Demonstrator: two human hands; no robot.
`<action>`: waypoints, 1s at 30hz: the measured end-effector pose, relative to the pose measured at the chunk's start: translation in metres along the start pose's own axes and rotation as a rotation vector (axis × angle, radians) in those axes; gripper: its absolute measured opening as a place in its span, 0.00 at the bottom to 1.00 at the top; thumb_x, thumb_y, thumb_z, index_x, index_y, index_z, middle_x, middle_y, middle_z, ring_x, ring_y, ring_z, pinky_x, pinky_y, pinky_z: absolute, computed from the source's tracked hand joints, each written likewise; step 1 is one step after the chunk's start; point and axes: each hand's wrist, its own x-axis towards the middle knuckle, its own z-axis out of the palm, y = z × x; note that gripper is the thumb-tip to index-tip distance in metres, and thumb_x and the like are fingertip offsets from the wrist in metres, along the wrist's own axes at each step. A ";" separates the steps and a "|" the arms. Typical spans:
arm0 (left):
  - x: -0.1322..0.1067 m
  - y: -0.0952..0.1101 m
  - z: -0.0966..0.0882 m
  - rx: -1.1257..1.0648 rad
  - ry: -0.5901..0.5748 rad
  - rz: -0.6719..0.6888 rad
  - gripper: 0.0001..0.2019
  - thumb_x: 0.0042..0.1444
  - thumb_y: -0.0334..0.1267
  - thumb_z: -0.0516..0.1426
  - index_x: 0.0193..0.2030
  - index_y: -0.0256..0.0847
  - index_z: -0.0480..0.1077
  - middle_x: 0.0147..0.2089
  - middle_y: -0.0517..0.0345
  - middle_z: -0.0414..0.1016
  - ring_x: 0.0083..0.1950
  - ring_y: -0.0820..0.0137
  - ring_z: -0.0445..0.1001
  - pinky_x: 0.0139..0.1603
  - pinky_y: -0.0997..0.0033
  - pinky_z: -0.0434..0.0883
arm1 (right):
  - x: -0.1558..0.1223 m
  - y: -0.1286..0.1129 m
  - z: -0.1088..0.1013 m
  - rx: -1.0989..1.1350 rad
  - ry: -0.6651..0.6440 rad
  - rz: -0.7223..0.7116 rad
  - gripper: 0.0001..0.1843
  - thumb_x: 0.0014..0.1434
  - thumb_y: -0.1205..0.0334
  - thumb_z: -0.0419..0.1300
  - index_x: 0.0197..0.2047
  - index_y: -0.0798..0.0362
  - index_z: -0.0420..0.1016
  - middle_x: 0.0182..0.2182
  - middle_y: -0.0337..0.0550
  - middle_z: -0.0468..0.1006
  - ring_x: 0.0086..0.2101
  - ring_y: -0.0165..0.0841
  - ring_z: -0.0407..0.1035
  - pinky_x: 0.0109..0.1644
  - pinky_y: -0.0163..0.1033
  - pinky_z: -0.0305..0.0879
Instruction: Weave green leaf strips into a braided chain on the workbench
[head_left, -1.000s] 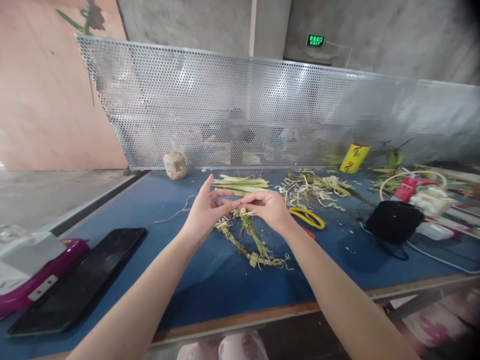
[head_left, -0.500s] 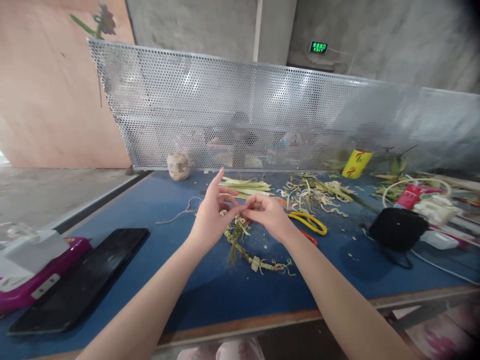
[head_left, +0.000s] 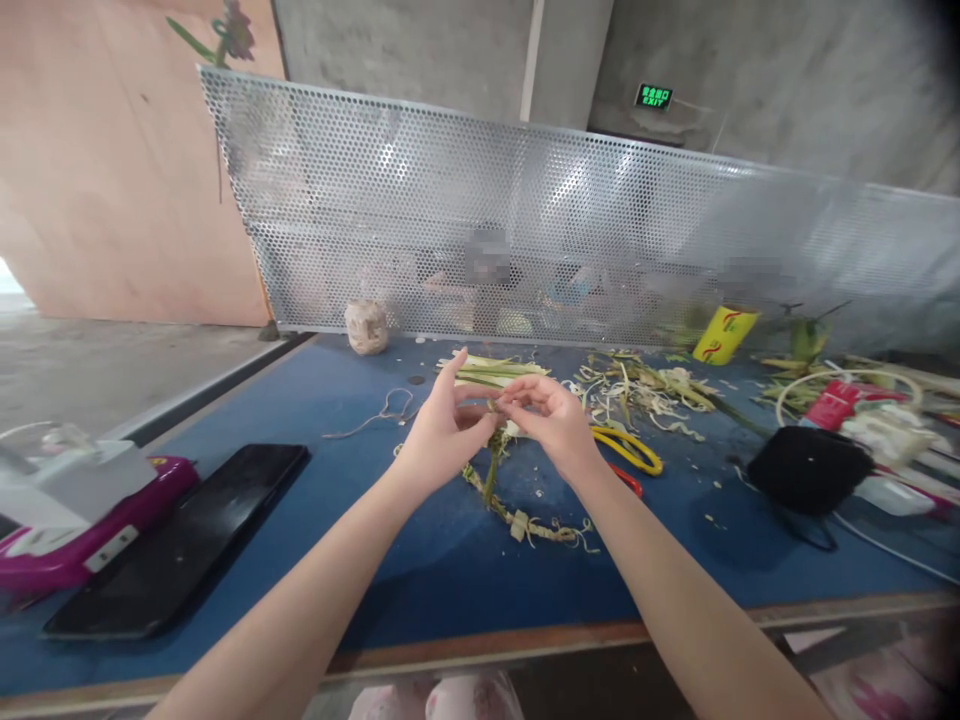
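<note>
Head view showed open blue tabletop [head_left: 465,585] between the forearms [head_left: 667,550], reaching a brown front edge [head_left: 562,635]; a gap separated the left forearm [head_left: 300,575] from a black smartphone [head_left: 187,540]. The left hand [head_left: 450,437] and right hand [head_left: 559,425] pinched a braided leaf strip's [head_left: 492,472] upper end, its tail near a curved braid [head_left: 519,524]. Behind stood a perforated metal screen [head_left: 450,170].

blue tabletop [head_left: 420,590] | black phone [head_left: 186,540], left | plant strand [head_left: 517,525], middle | leaf scraps [head_left: 637,388], yellow roll [head_left: 725,335], back right
</note>
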 end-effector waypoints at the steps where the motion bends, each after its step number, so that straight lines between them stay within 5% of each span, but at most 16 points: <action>1: 0.000 0.001 -0.001 -0.022 -0.002 -0.023 0.40 0.47 0.28 0.57 0.64 0.38 0.40 0.47 0.48 0.71 0.33 0.75 0.72 0.34 0.73 0.67 | 0.000 0.000 0.000 -0.006 0.004 -0.009 0.07 0.46 0.65 0.62 0.31 0.51 0.69 0.28 0.39 0.75 0.30 0.30 0.69 0.35 0.38 0.64; 11: 0.001 0.007 -0.004 -0.152 -0.001 -0.155 0.37 0.48 0.23 0.54 0.64 0.32 0.41 0.45 0.45 0.74 0.29 0.75 0.72 0.29 0.74 0.68 | -0.001 0.001 -0.005 0.015 -0.106 -0.042 0.08 0.48 0.65 0.61 0.34 0.50 0.71 0.28 0.38 0.76 0.25 0.28 0.67 0.31 0.39 0.66; 17: 0.001 0.003 -0.005 -0.247 -0.110 -0.164 0.44 0.48 0.22 0.51 0.64 0.38 0.23 0.39 0.49 0.77 0.26 0.71 0.75 0.33 0.66 0.70 | -0.004 -0.007 -0.007 -0.178 -0.194 -0.125 0.11 0.49 0.67 0.60 0.38 0.48 0.73 0.31 0.39 0.77 0.30 0.31 0.69 0.31 0.38 0.61; 23: 0.001 0.004 -0.004 -0.243 -0.098 -0.166 0.49 0.47 0.21 0.51 0.63 0.42 0.16 0.54 0.37 0.68 0.25 0.71 0.75 0.30 0.67 0.71 | -0.003 -0.009 -0.010 -0.202 -0.264 -0.098 0.12 0.51 0.66 0.59 0.41 0.47 0.73 0.34 0.39 0.78 0.33 0.33 0.70 0.32 0.39 0.60; 30: 0.000 0.006 -0.003 -0.248 -0.085 -0.215 0.49 0.46 0.19 0.50 0.63 0.44 0.16 0.57 0.35 0.64 0.24 0.72 0.75 0.30 0.66 0.71 | -0.004 -0.012 -0.010 -0.196 -0.289 -0.112 0.13 0.50 0.67 0.61 0.41 0.47 0.73 0.35 0.39 0.78 0.34 0.33 0.70 0.33 0.38 0.60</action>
